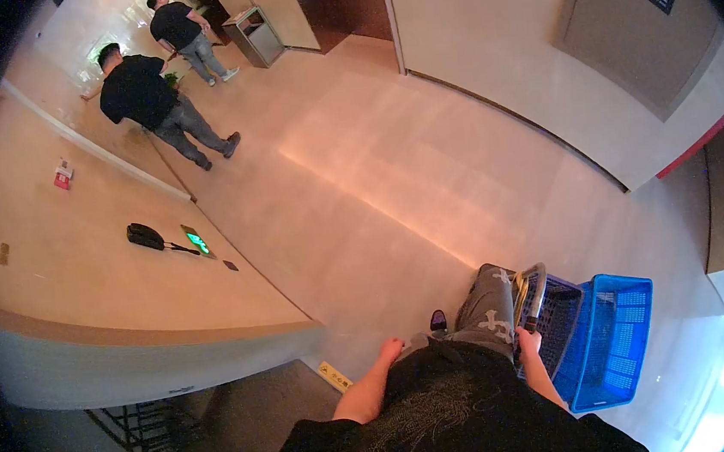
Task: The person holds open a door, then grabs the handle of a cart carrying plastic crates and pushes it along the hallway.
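Observation:
My right hand (528, 342) is closed round the handle (537, 297) of a dark basket cart at my right side. Directly right of the dark basket (564, 316) stands a blue plastic basket (620, 337) with openwork walls. My left hand (392, 348) hangs beside my left thigh, its fingers curled in; whether anything is inside them is too small to tell. One dark shoe (438, 319) shows below, on the pale floor (364, 252).
Two people in black tops, one nearer (139, 90) and one farther (180, 31), stand at upper left. A metal bin (258, 39) is behind them. Walls flank both sides; a green exit sign (198, 240) is on the left one. A black rack (147, 430) stands lower left.

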Motion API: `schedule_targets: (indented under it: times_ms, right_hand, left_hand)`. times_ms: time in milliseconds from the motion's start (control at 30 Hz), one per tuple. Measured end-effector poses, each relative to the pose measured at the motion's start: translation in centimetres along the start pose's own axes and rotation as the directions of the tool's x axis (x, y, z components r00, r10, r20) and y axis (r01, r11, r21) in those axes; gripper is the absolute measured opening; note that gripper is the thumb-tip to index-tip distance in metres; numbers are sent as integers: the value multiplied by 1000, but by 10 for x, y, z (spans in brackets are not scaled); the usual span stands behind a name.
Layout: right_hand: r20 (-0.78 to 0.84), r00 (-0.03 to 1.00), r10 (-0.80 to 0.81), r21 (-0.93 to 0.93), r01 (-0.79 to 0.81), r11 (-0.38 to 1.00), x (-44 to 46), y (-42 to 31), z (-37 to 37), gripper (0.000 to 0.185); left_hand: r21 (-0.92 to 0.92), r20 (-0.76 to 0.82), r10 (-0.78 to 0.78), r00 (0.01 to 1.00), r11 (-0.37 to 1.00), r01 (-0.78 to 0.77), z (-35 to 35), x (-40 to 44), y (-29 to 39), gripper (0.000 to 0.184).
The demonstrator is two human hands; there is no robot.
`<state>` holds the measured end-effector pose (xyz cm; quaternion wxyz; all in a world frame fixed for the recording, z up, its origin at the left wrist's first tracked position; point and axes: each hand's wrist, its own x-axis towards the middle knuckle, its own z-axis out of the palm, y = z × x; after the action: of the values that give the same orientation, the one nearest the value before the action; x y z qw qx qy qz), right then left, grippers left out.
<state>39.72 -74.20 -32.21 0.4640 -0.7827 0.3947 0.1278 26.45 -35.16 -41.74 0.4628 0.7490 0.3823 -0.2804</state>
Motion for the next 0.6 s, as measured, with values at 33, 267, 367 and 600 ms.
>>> schedule_targets:
  times_ms: [33,267,367,600]
  right_hand:
    - [-107,993,-57,-130,43,991,1,2,5,19]
    - [10,999,41,89,-42,995,7,2,4,18]
    - [98,990,100,207,-118,971,2,-6,0,15]
    - [344,928,142,294,-250,923,4,-9,-12,13]
  left_hand:
    - [17,-6,6,1000,1000,-6,0,-1,2,33]
    - [28,47,-64,997,998,63,-4,3,9,33]
    - [42,-9,-13,1000,999,13,1,15,-3,32]
    - [53,29,-59,998,997,58,-15,5,14,29]
